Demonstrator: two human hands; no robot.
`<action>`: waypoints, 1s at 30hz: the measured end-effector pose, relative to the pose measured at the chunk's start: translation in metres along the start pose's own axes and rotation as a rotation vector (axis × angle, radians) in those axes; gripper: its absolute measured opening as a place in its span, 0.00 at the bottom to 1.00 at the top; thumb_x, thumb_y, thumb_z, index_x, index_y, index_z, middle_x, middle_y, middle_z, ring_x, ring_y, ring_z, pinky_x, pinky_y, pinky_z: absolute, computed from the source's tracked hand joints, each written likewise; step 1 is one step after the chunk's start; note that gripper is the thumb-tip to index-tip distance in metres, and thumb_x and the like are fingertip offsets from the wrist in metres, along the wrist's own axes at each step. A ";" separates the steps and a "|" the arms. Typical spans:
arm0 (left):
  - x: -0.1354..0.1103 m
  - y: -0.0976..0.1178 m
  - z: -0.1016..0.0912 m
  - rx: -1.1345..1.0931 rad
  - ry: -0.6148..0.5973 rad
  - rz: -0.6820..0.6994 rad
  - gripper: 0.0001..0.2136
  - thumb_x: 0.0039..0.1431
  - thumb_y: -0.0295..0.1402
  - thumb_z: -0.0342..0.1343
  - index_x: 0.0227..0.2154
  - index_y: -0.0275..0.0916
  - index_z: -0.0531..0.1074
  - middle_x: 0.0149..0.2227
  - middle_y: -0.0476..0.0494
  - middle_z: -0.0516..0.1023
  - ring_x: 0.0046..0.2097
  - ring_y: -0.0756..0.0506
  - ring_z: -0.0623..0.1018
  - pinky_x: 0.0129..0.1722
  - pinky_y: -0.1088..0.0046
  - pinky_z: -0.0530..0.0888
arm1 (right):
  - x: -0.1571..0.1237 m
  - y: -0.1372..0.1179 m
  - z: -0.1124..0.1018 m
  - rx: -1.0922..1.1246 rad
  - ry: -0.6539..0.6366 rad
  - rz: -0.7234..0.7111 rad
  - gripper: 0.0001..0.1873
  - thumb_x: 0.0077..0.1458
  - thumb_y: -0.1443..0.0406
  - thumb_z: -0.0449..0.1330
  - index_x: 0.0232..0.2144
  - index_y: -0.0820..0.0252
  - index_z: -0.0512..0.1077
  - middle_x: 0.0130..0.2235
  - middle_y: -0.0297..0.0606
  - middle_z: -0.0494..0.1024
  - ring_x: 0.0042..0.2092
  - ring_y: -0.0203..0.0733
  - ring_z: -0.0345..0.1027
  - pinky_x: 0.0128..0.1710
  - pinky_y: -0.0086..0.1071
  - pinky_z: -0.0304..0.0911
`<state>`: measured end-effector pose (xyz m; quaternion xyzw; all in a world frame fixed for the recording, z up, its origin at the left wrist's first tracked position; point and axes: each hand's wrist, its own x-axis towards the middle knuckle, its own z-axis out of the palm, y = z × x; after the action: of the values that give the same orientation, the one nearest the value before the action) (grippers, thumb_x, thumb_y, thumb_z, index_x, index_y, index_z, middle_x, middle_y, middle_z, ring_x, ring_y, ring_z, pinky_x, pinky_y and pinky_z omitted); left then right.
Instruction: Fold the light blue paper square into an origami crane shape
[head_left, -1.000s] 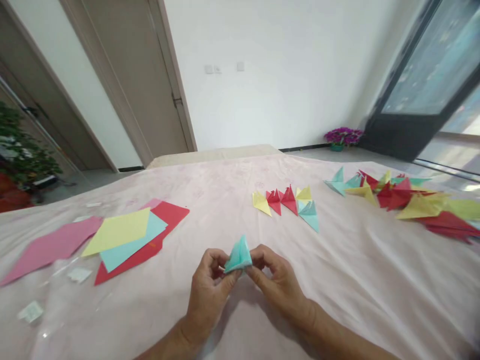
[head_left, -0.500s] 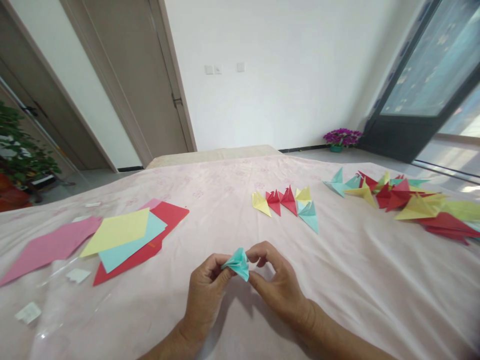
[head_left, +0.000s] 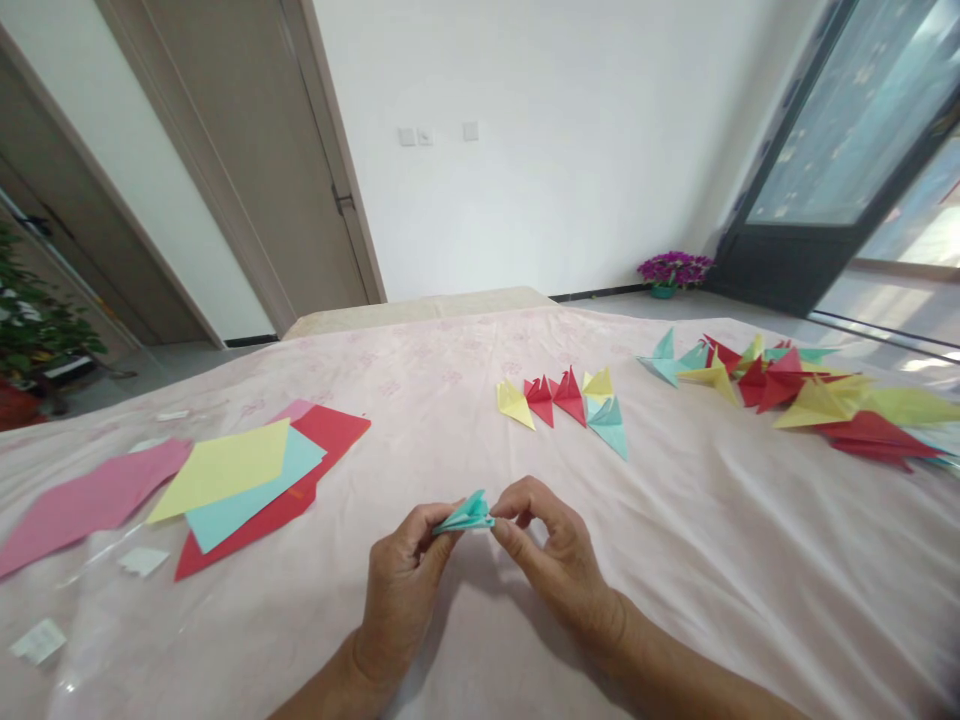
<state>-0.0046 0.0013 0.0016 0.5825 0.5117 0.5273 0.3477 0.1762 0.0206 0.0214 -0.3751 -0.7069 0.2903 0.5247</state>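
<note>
Between my hands, above the cloth, is a small folded teal paper [head_left: 468, 512], partly hidden by my fingers. My left hand [head_left: 411, 570] grips its left end between thumb and fingers. With thumb and forefinger my right hand [head_left: 551, 550] pinches the paper's right tip. Beyond the hands stands a short row of folded paper cranes: a yellow crane [head_left: 514, 405], a red crane [head_left: 539, 400], another red crane [head_left: 569, 397], and at the right end a teal crane [head_left: 608, 428] in front of a yellow one [head_left: 599, 383].
Pink sheets [head_left: 94, 500], a yellow sheet [head_left: 225, 468], a light blue sheet [head_left: 225, 520] and red sheets [head_left: 337, 440] lie at the left, near clear plastic wrapping and white scraps [head_left: 144, 561]. A heap of many-coloured cranes [head_left: 817, 405] covers the right side of the pink tablecloth [head_left: 720, 560].
The teal paper, fanned out and spread earlier, now looks flatter and narrower between my fingers. Both hands keep their hold. The view has shifted slightly to the right.
</note>
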 end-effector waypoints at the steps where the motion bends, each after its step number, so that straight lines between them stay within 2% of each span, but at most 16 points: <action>1: -0.001 0.000 -0.001 0.028 -0.004 0.022 0.07 0.60 0.37 0.60 0.39 0.42 0.78 0.39 0.47 0.83 0.40 0.46 0.81 0.42 0.75 0.76 | 0.001 0.000 0.000 0.004 -0.001 0.014 0.07 0.59 0.61 0.61 0.31 0.58 0.74 0.31 0.35 0.75 0.34 0.39 0.68 0.34 0.32 0.61; 5: -0.002 0.001 -0.004 0.103 -0.027 0.113 0.09 0.62 0.35 0.57 0.44 0.45 0.77 0.47 0.47 0.82 0.46 0.45 0.81 0.49 0.72 0.76 | 0.004 0.000 -0.003 0.049 -0.022 0.066 0.10 0.59 0.59 0.61 0.30 0.59 0.74 0.31 0.35 0.75 0.34 0.39 0.68 0.33 0.31 0.61; 10: 0.000 0.002 -0.006 0.147 -0.036 0.205 0.11 0.62 0.33 0.56 0.46 0.46 0.77 0.48 0.47 0.82 0.49 0.45 0.81 0.52 0.70 0.76 | 0.005 -0.001 -0.007 0.068 -0.112 0.069 0.13 0.60 0.57 0.59 0.30 0.59 0.74 0.31 0.36 0.76 0.34 0.39 0.68 0.34 0.31 0.62; 14: 0.000 0.004 -0.006 0.154 -0.034 0.191 0.09 0.62 0.31 0.56 0.43 0.45 0.78 0.48 0.46 0.82 0.49 0.43 0.81 0.52 0.68 0.76 | 0.005 0.000 -0.005 0.005 -0.118 -0.013 0.08 0.58 0.59 0.62 0.32 0.58 0.74 0.32 0.37 0.77 0.35 0.41 0.69 0.34 0.32 0.62; 17: -0.001 0.004 -0.006 0.157 -0.061 0.184 0.10 0.62 0.30 0.56 0.43 0.45 0.77 0.48 0.46 0.82 0.49 0.43 0.81 0.52 0.68 0.75 | 0.004 0.001 -0.003 -0.054 -0.085 -0.086 0.04 0.56 0.63 0.63 0.30 0.57 0.73 0.31 0.37 0.76 0.35 0.41 0.69 0.35 0.33 0.63; 20: -0.001 0.005 -0.005 0.160 -0.066 0.133 0.09 0.60 0.30 0.57 0.43 0.45 0.77 0.46 0.47 0.83 0.47 0.44 0.82 0.50 0.71 0.75 | 0.003 0.002 -0.001 -0.074 -0.059 -0.127 0.05 0.57 0.67 0.61 0.29 0.57 0.72 0.30 0.36 0.75 0.33 0.40 0.68 0.35 0.33 0.62; 23: 0.000 0.008 -0.003 0.157 -0.065 0.070 0.07 0.60 0.33 0.58 0.40 0.43 0.78 0.40 0.47 0.84 0.40 0.45 0.82 0.42 0.75 0.76 | 0.001 0.002 0.000 -0.024 -0.054 -0.094 0.09 0.60 0.66 0.59 0.27 0.58 0.73 0.28 0.36 0.74 0.32 0.38 0.67 0.33 0.32 0.62; 26: 0.001 0.010 -0.001 0.156 -0.071 0.028 0.07 0.61 0.36 0.58 0.37 0.41 0.77 0.33 0.49 0.82 0.34 0.47 0.80 0.35 0.77 0.74 | 0.000 0.001 0.000 0.042 -0.031 0.009 0.13 0.62 0.62 0.58 0.25 0.59 0.72 0.28 0.35 0.73 0.31 0.38 0.67 0.32 0.31 0.62; 28: 0.001 0.010 -0.001 0.140 -0.079 -0.002 0.07 0.60 0.38 0.58 0.36 0.40 0.77 0.31 0.50 0.81 0.33 0.47 0.79 0.34 0.77 0.73 | 0.000 0.000 0.000 0.051 -0.016 0.070 0.14 0.62 0.61 0.58 0.25 0.59 0.72 0.28 0.35 0.73 0.30 0.38 0.67 0.31 0.31 0.62; 30: 0.001 0.008 -0.001 0.113 -0.086 -0.038 0.08 0.60 0.38 0.58 0.35 0.40 0.77 0.31 0.50 0.81 0.34 0.47 0.79 0.35 0.76 0.73 | 0.000 0.000 0.001 0.038 -0.011 0.072 0.14 0.62 0.61 0.58 0.25 0.59 0.72 0.27 0.35 0.72 0.30 0.37 0.66 0.31 0.30 0.62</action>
<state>-0.0033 0.0001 0.0099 0.6137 0.5360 0.4652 0.3458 0.1756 0.0207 0.0213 -0.3888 -0.6900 0.3246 0.5171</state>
